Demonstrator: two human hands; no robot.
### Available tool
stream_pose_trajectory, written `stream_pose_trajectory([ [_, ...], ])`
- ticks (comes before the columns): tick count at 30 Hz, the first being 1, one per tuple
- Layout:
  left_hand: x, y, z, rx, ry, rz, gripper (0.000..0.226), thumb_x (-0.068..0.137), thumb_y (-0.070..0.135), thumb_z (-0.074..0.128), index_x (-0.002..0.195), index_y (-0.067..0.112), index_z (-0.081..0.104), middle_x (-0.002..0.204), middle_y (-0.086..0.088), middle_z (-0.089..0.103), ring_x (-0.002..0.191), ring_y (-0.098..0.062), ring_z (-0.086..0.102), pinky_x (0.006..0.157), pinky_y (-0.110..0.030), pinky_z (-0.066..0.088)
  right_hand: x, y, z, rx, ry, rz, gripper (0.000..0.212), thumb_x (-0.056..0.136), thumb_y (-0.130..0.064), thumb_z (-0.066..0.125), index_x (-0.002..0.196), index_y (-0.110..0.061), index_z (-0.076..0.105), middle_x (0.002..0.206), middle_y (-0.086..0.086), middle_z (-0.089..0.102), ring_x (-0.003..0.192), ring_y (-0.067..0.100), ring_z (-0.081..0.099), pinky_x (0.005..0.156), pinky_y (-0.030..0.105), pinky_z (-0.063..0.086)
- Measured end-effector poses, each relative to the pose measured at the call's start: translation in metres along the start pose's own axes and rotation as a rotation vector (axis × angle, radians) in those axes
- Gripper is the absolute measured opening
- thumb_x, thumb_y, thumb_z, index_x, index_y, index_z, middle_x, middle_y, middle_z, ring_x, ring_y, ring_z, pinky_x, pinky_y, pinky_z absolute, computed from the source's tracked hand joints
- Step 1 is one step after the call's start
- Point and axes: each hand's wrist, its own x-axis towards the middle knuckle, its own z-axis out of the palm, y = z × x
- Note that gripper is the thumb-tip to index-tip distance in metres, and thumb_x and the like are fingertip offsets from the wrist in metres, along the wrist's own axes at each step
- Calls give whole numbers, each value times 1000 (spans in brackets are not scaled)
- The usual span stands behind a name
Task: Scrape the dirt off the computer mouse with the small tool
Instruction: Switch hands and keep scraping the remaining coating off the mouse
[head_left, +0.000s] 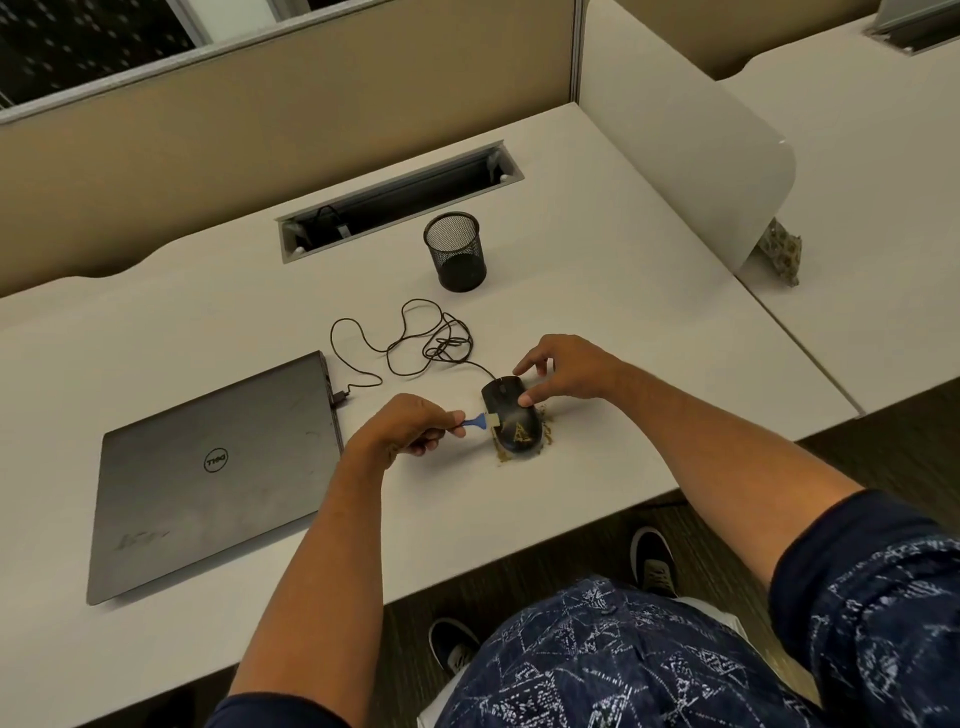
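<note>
Left hand (410, 423) pinches the small blue tool (477, 423), its tip touching the mouse (511, 418). At two o'clock, right hand (563, 369) steadies it with curled fingers.

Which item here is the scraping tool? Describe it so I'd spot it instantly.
Start at the closed laptop on the desk; right of it lies a black mouse. The tool is the small blue-handled scraper in the left hand, its pale tip on the mouse: the only blue item.

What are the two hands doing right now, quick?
Left hand: closed around the small blue tool, its tip against the mouse.
Right hand: fingers on the mouse, steadying it on the desk.
</note>
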Motion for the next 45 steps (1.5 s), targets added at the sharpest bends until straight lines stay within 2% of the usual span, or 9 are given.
stream_pose_trajectory([
  [3,1,-1,3,-53,41,24,25,92,31,75,80,11,84,58,-2,50,55,-14,47,51,-23,39,0,-1,0,-8,-4,0,52,69,-44,89,116,-27,73,104,-2,60,95,15,55,85,35,48],
  [8,3,-1,11,-14,21,-13,24,92,28,76,76,11,83,57,-2,50,56,-15,45,53,-24,38,0,-3,-1,-28,-10,5,54,69,-44,88,117,-27,72,107,-1,60,97,16,55,87,36,49],
  [16,2,4,13,289,-101,-120,24,88,29,79,73,11,82,52,2,49,54,-14,43,53,-25,37,0,-2,-1,-25,1,-3,54,67,-46,89,116,-27,73,101,-4,59,95,14,54,85,35,48],
  [20,2,2,9,123,-106,-54,23,88,31,79,82,10,84,53,2,47,52,-12,43,50,-22,35,0,-1,-1,-18,5,-6,54,67,-45,89,115,-27,74,99,-5,58,95,14,53,84,35,47],
  [25,2,5,13,6,-3,44,24,89,32,78,81,10,84,56,-1,49,53,-14,45,49,-22,36,1,0,0,-20,2,-10,53,69,-44,88,116,-27,73,98,-6,57,96,14,53,81,32,45],
  [32,-1,19,28,63,-7,13,26,88,26,79,86,1,82,52,0,48,50,-13,43,48,-21,34,3,0,1,-33,0,0,53,68,-46,88,116,-29,72,101,-6,58,98,14,54,84,33,47],
  [38,-6,32,32,342,-74,-93,23,87,23,79,85,1,81,53,1,56,51,-12,45,51,-21,39,3,0,0,-31,-6,0,54,67,-46,89,116,-28,73,97,-8,56,96,16,55,85,35,48],
  [45,-9,30,26,113,-2,60,23,86,27,80,84,4,83,53,-1,53,47,-10,45,46,-19,35,2,-1,1,-35,3,-2,53,68,-44,89,116,-27,73,101,-5,58,96,15,54,85,34,48],
])
